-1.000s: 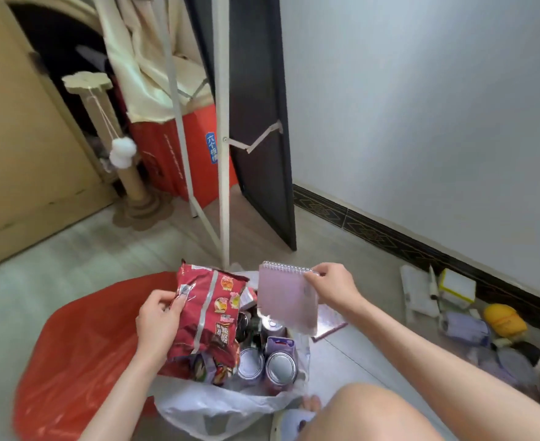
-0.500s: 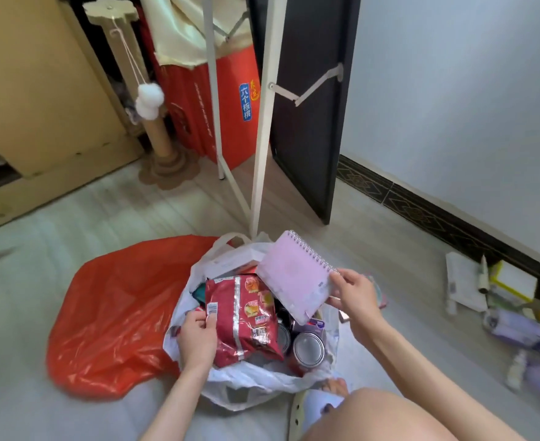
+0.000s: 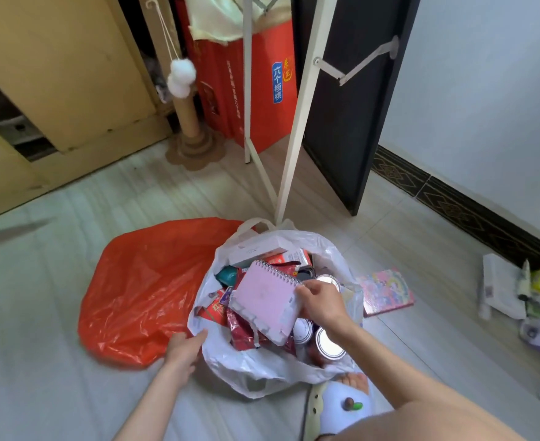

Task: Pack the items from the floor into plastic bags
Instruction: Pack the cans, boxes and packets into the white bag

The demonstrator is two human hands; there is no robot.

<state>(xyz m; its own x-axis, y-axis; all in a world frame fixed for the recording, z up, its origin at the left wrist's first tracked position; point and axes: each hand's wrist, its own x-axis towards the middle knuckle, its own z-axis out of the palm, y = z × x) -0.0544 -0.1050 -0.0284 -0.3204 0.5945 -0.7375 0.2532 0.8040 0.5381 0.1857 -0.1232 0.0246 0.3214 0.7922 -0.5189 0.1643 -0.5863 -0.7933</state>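
At the centre of the frame, the right hand (image 3: 321, 302) pinches the pink spiral-bound notebook (image 3: 267, 299) over the white plastic bag (image 3: 262, 374), probably to lay it inside; the open left hand (image 3: 184, 346) steadies the rim.

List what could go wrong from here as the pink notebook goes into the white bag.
1. The white bag looks heaped; the pink notebook, held by the right hand above the snack packets, may slide off rather than settle.
2. The left hand only touches the bag's rim, so that side could sag and spill the cans.
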